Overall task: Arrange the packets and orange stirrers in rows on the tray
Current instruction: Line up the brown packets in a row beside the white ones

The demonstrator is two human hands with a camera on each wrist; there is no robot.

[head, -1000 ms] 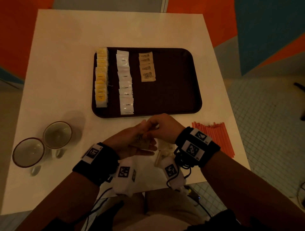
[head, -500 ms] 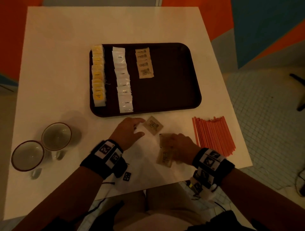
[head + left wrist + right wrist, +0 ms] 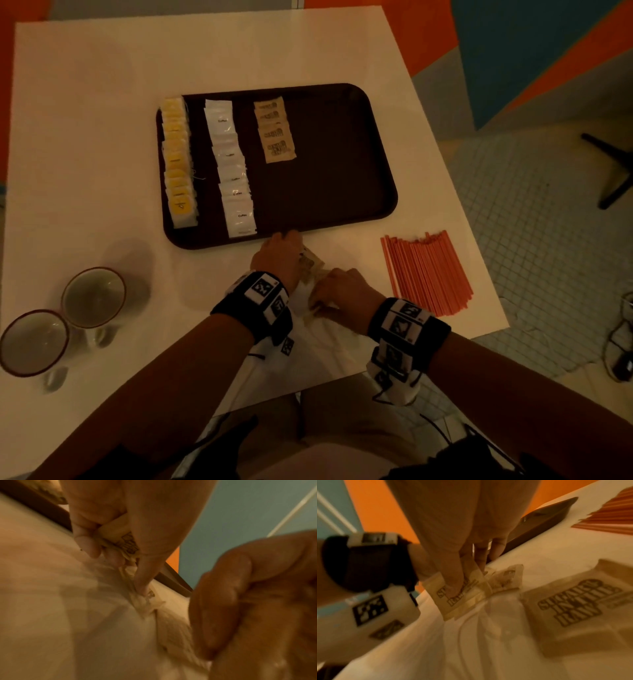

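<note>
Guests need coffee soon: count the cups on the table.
2. One cup stands on the table, toward the near left of the tray; the other cup sits beside it, at the table's left edge. None appears hidden.

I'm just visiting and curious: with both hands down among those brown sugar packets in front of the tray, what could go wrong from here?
1. The left hand pinches several brown paper sugar packets at once; one might slip out.
2. The brown row on the dark brown plastic tray already looks slightly uneven, so added packets could skew it further.
3. The loose orange plastic stirrers lie close beside the right hand; a careless sweep might scatter them.
</note>
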